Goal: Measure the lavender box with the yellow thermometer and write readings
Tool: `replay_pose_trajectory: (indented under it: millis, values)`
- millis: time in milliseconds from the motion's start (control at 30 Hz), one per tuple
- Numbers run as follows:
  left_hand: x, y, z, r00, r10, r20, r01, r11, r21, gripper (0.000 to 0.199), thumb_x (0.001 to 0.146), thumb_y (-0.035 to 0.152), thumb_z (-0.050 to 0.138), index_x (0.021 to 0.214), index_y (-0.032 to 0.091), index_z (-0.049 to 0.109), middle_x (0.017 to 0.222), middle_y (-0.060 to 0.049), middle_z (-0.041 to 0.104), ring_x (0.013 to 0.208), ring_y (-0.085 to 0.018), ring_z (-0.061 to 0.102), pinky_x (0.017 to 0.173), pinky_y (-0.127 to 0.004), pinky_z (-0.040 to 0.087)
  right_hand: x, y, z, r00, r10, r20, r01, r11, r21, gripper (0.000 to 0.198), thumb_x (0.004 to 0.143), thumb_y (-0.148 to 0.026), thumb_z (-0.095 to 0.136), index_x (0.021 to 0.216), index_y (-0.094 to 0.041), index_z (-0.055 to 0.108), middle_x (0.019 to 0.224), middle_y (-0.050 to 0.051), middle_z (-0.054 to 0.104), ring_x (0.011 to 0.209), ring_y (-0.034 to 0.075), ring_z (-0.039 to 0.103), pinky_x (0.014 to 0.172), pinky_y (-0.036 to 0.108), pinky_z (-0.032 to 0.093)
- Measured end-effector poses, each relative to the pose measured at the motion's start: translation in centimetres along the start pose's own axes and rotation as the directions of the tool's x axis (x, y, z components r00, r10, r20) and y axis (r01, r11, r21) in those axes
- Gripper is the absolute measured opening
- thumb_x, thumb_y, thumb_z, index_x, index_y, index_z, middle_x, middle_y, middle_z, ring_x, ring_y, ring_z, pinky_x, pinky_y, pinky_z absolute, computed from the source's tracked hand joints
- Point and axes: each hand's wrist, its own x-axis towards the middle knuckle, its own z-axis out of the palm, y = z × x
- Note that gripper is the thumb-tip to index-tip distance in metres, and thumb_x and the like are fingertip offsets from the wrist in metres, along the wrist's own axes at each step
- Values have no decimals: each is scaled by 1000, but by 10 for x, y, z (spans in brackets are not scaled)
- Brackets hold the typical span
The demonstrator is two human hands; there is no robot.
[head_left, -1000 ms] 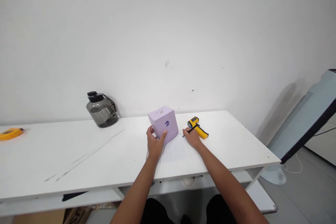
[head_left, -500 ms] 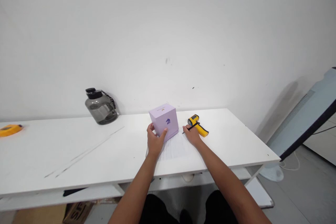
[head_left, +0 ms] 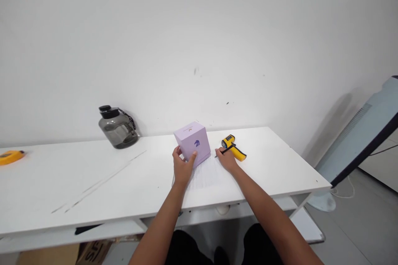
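Note:
A lilac box (head_left: 193, 143) with a dark purple emblem is gripped at its lower left by my left hand (head_left: 183, 166), thumb on the front face. The box tilts a little over a printed paper sheet (head_left: 203, 177) and covers its upper part. In my right hand (head_left: 226, 159) is a dark pen (head_left: 224, 150), its tip pointing down and left beside the box, near the sheet's upper right. Whether the tip touches the paper I cannot tell. Just behind that hand lies a yellow and black infrared thermometer (head_left: 234, 147), partly crossed by the pen.
A grey translucent water jug (head_left: 117, 130) with a black lid stands at the back left of the white table (head_left: 105, 169). An orange tape measure (head_left: 11, 157) lies at the far left. A pale tower-shaped appliance (head_left: 357, 132) leans beyond the right edge. Below is a cardboard box (head_left: 49, 254).
The lilac box has tilted slightly in my left hand. The whole view has shifted a little; my right hand keeps its hold on the pen.

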Motion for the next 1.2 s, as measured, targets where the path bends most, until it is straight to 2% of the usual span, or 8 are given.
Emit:
replay_pose_trajectory:
  millis: [233,600,767,1100,1200]
  values:
    - [-1,0,1,1000,8,0,-8,1000,-5,80,74,48,76,138,27,33,140,-13,46,128,-25,51,102,-46,50,0,0,-1,999,-30,-18,29,999,-25,36,82,-50,43,57,-25,38,54,-2,47,59,17,46,61,30,37]
    - [-2,5,0,1000,-7,5,7,1000,8,81,74,48,76,139,27,32,142,-13,45,126,-26,52,103,-47,49,-1,-5,-4,1000,2,-22,-2,1000,1,35,81,-49,45,57,-24,41,54,-2,47,59,17,46,61,29,39]
    - [-3,8,0,1000,-13,-6,13,1000,-10,80,74,46,76,138,26,33,141,-14,46,130,-26,50,103,-48,48,-1,-5,-4,999,3,-46,-3,1000,-2,36,81,-49,45,56,-25,37,53,-3,45,58,17,46,62,29,39]
    - [-2,3,0,1000,11,-4,-11,1000,-9,79,74,47,76,138,27,33,142,-13,45,129,-26,50,103,-46,49,0,-4,-4,999,35,-34,-34,999,18,36,80,-48,47,56,-25,35,52,-4,39,57,16,41,58,29,36]
    - [-2,2,0,1000,19,-4,-19,1000,-8,78,75,47,75,138,27,33,142,-13,45,131,-26,48,103,-46,49,-1,-5,-4,998,41,-55,-41,999,11,37,83,-50,46,57,-25,37,54,-3,44,59,17,45,61,30,38]
